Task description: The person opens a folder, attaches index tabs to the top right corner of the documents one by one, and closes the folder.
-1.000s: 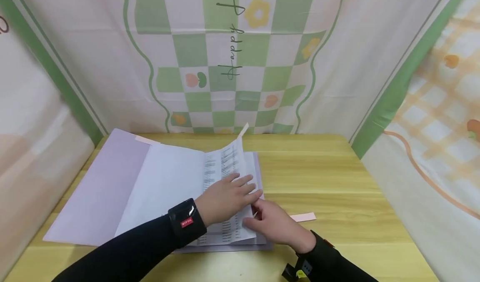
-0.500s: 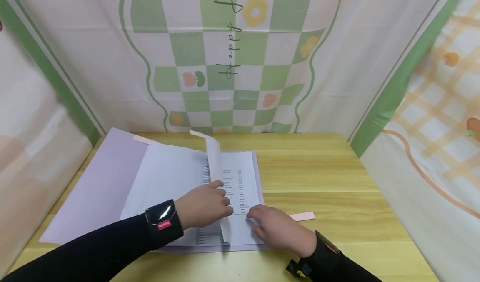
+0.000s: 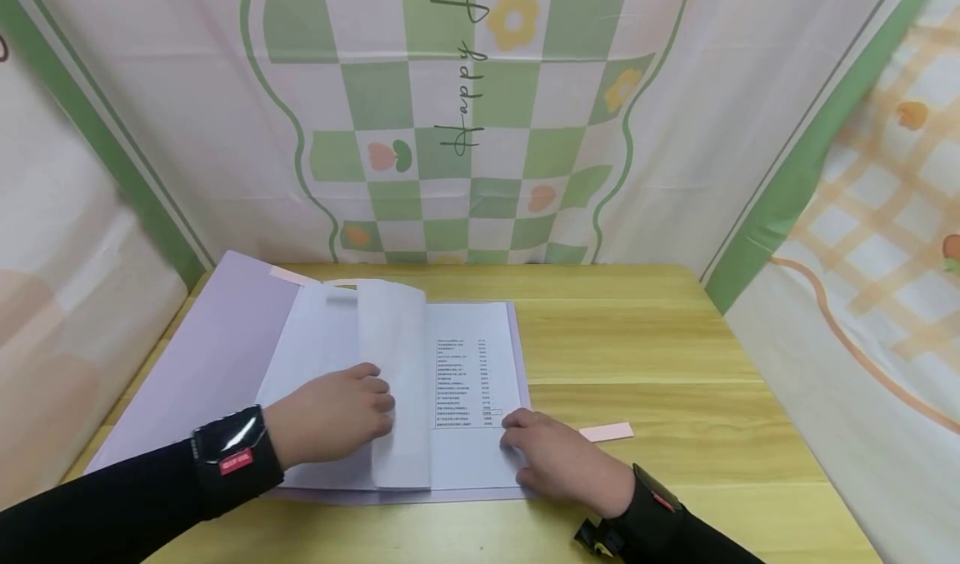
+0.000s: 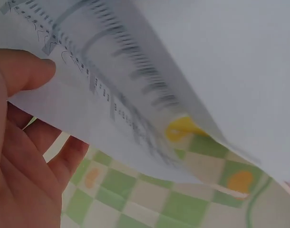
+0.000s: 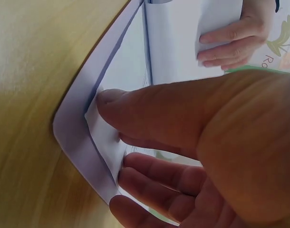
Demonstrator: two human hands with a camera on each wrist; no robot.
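Two hands: left (image 3: 330,418) pinches the page (image 3: 393,381), its printed underside only wrist-visible; right (image 3: 558,460) presses flat.

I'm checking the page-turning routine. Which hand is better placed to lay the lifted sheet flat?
Probably the left hand: it already holds the lifted sheet over the folder. The right hand rests on the printed page's lower corner.

We are reading "Happy", running sideways in dark script, on the checked green backdrop (image 3: 457,89). The printed sheet (image 3: 472,364) is showing rows of text too small to read, and the red tag on the black wristband (image 3: 236,461) is staying illegible.
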